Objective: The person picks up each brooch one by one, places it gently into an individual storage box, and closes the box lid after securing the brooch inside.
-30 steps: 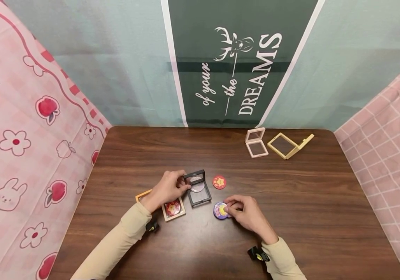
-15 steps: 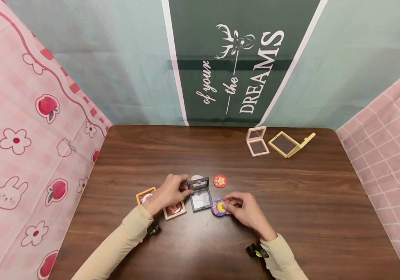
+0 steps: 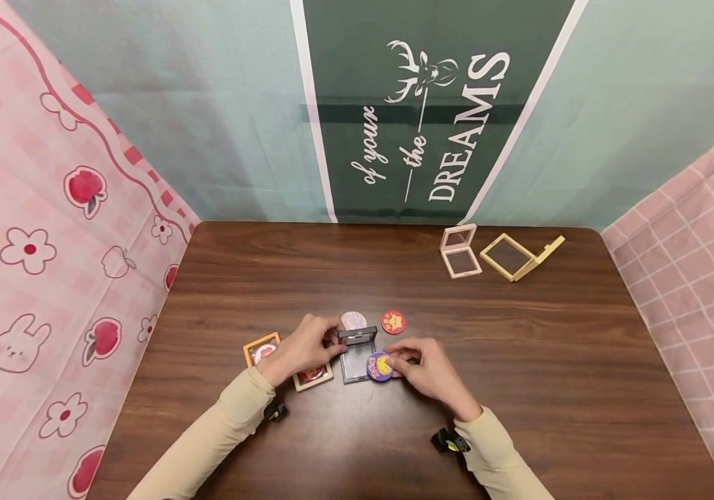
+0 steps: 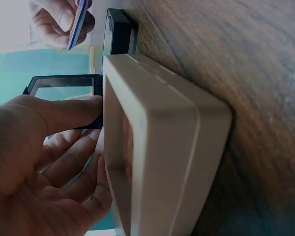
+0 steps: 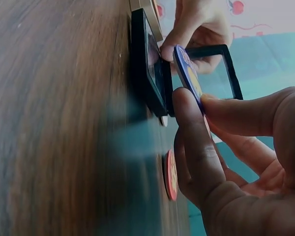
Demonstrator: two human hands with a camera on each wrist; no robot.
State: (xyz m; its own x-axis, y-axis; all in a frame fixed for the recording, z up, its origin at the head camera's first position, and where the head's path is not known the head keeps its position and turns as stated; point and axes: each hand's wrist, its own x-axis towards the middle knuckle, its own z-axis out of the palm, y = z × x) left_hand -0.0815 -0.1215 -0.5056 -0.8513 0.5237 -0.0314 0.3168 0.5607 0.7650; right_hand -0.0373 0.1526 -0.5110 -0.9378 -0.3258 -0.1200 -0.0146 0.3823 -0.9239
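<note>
My left hand (image 3: 307,345) grips a black hinged display case (image 3: 358,338) by its raised lid, thumb on one side and fingers behind, as the left wrist view shows. The lid stands up while the clear lower half lies on the table. My right hand (image 3: 424,366) pinches a purple round badge (image 3: 380,367) with a yellow figure between thumb and fingers. It is tilted close over the right part of the case, and in the right wrist view the badge (image 5: 189,73) is above the lower frame. A pale round badge (image 3: 353,321) lies just behind the lid.
A red badge (image 3: 393,322) with a star lies right of the case. By my left wrist are an orange frame (image 3: 262,339) and a cream frame (image 3: 314,384), each holding a badge, partly covered. A pink case (image 3: 460,262) and a yellow case (image 3: 507,258) stand open at the back right.
My right hand has carried the purple badge left, from beside the black case to over it. My left hand has shifted the case slightly nearer, leaving the pale badge behind its lid.
</note>
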